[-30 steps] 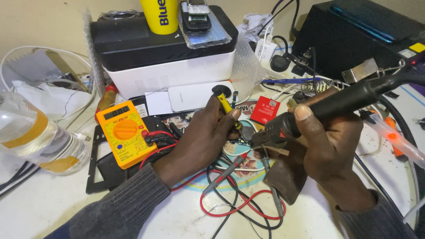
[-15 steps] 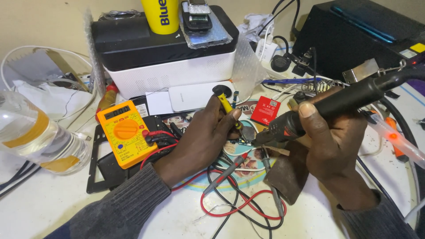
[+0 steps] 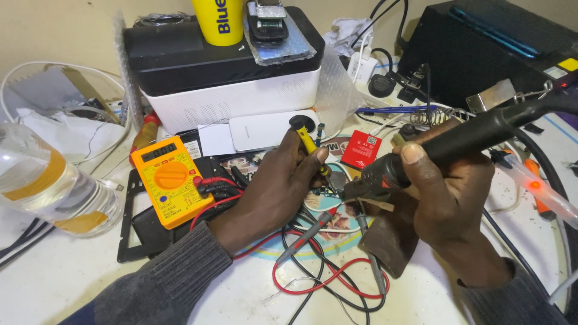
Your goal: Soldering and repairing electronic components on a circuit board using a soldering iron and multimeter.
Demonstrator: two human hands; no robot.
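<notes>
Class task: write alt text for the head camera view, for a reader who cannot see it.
A right hand aims a black hot-air tool at a small circuit board, while the left hand holds a yellow-handled screwdriver. An orange multimeter and red and black leads lie nearby.

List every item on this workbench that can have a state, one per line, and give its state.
left hand: gripping yellow-handled tool
right hand: gripping hot-air handle, nozzle down
multimeter: flat, leads plugged in
plastic bottle: on its side
pen light: glowing red
</notes>
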